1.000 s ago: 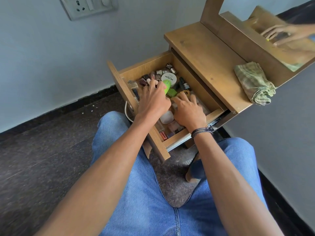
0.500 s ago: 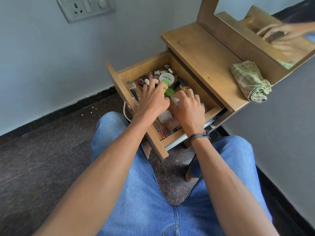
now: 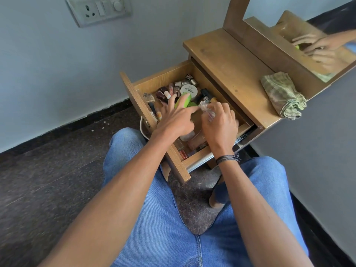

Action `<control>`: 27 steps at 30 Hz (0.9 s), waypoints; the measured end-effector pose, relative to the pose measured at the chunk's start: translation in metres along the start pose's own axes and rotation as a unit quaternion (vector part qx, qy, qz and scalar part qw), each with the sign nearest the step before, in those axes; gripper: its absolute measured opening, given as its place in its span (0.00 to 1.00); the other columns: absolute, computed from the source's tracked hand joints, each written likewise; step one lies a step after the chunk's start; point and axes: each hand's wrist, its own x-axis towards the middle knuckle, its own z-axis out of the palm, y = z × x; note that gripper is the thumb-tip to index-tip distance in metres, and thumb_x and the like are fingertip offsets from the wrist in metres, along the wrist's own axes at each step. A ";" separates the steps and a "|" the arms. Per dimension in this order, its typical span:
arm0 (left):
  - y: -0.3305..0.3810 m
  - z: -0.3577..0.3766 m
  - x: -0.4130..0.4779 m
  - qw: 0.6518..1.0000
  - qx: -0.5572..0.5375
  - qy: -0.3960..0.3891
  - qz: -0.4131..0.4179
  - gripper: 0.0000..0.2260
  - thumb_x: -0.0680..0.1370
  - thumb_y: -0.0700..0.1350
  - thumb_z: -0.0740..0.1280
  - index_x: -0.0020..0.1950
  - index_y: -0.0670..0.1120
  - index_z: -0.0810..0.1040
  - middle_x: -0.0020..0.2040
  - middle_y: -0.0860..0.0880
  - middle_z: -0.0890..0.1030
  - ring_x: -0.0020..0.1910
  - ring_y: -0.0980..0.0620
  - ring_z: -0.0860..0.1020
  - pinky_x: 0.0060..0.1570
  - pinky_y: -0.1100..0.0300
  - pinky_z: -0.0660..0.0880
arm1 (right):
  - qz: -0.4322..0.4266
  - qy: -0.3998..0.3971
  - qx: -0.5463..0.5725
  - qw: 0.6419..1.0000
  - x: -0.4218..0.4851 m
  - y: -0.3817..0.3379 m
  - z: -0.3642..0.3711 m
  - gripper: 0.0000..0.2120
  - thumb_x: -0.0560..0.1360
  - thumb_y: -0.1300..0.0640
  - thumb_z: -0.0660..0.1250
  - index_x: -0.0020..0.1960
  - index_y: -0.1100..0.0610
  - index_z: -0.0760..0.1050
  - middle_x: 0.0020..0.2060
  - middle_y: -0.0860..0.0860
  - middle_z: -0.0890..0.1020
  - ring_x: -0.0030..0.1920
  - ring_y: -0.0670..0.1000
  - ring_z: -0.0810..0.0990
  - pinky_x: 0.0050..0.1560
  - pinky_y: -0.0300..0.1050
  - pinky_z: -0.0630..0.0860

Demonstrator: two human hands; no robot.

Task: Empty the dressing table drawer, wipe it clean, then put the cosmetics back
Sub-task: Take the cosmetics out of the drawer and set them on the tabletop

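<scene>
The wooden drawer (image 3: 163, 79) of the dressing table (image 3: 231, 68) stands pulled out over my knees. It holds several cosmetics: a white jar (image 3: 189, 90) labelled nail polish, small nail polish bottles (image 3: 163, 93), a green tube (image 3: 185, 100) and a pale bottle (image 3: 187, 136). My left hand (image 3: 176, 120) reaches into the drawer, its fingers straight and spread against the green tube. My right hand (image 3: 220, 126) is beside it, fingers curled round a small clear item (image 3: 206, 109). Both hands hide the drawer's middle.
A folded green checked cloth (image 3: 283, 95) lies on the table top by the mirror (image 3: 317, 45). A metal bowl rim (image 3: 143, 128) shows on the floor under the drawer. A wall socket (image 3: 98, 8) is above. My jeans-clad legs flank the drawer.
My right hand has closed round the clear item and lifted it slightly toward the drawer's middle. My left hand has stayed on the green tube, fingers spreading a little.
</scene>
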 end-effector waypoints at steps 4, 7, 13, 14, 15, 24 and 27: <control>0.000 -0.001 0.000 1.000 -0.027 -0.009 -0.007 0.30 0.80 0.40 0.63 0.79 0.61 0.64 0.83 0.55 0.46 0.81 0.43 0.39 0.76 0.34 0.47 | 0.018 -0.031 -0.022 0.999 -0.002 0.001 -0.003 0.22 0.71 0.50 0.67 0.65 0.52 0.75 0.58 0.50 0.77 0.56 0.56 0.75 0.56 0.56 0.74; 0.002 -0.002 0.000 0.999 -0.045 -0.017 -0.016 0.29 0.80 0.39 0.62 0.79 0.61 0.65 0.83 0.55 0.47 0.81 0.44 0.38 0.75 0.34 0.48 | 0.015 -0.030 -0.033 0.999 -0.004 0.002 -0.006 0.22 0.70 0.57 0.66 0.64 0.52 0.76 0.57 0.51 0.77 0.54 0.57 0.76 0.51 0.55 0.76; 0.001 -0.002 0.004 0.995 -0.092 0.038 -0.020 0.23 0.82 0.41 0.64 0.75 0.57 0.72 0.81 0.50 0.57 0.81 0.44 0.46 0.77 0.37 0.53 | 0.001 0.025 0.018 1.000 -0.006 0.002 -0.009 0.19 0.72 0.60 0.68 0.63 0.55 0.81 0.52 0.51 0.81 0.50 0.55 0.77 0.46 0.48 0.75; 0.001 -0.003 0.006 0.993 -0.096 0.068 -0.025 0.20 0.82 0.43 0.64 0.73 0.55 0.75 0.79 0.49 0.62 0.80 0.43 0.50 0.76 0.39 0.56 | -0.004 0.032 0.031 0.999 -0.007 0.000 -0.010 0.18 0.73 0.60 0.69 0.62 0.55 0.81 0.52 0.51 0.81 0.50 0.54 0.77 0.45 0.45 0.73; 0.001 -0.005 0.006 0.990 -0.096 0.103 -0.032 0.16 0.82 0.45 0.64 0.70 0.53 0.78 0.76 0.48 0.67 0.77 0.43 0.56 0.74 0.43 0.61 | -0.008 0.037 0.045 0.998 -0.008 -0.002 -0.010 0.17 0.73 0.60 0.69 0.62 0.55 0.82 0.51 0.51 0.81 0.50 0.54 0.77 0.45 0.43 0.71; 0.020 -0.027 -0.004 0.887 -0.411 0.150 -0.145 0.17 0.81 0.55 0.57 0.52 0.50 0.83 0.40 0.50 0.86 0.43 0.47 0.85 0.50 0.48 0.82 | -0.092 0.126 0.101 0.983 -0.008 -0.011 -0.012 0.17 0.70 0.65 0.72 0.59 0.59 0.83 0.47 0.53 0.82 0.46 0.54 0.77 0.47 0.45 0.73; 0.019 -0.032 -0.002 0.841 -0.501 0.133 -0.153 0.23 0.78 0.68 0.60 0.49 0.52 0.85 0.42 0.51 0.87 0.45 0.50 0.86 0.52 0.47 0.83 | -0.147 0.146 0.113 0.972 -0.010 -0.014 -0.013 0.17 0.71 0.64 0.70 0.60 0.61 0.82 0.48 0.54 0.82 0.45 0.55 0.77 0.47 0.46 0.74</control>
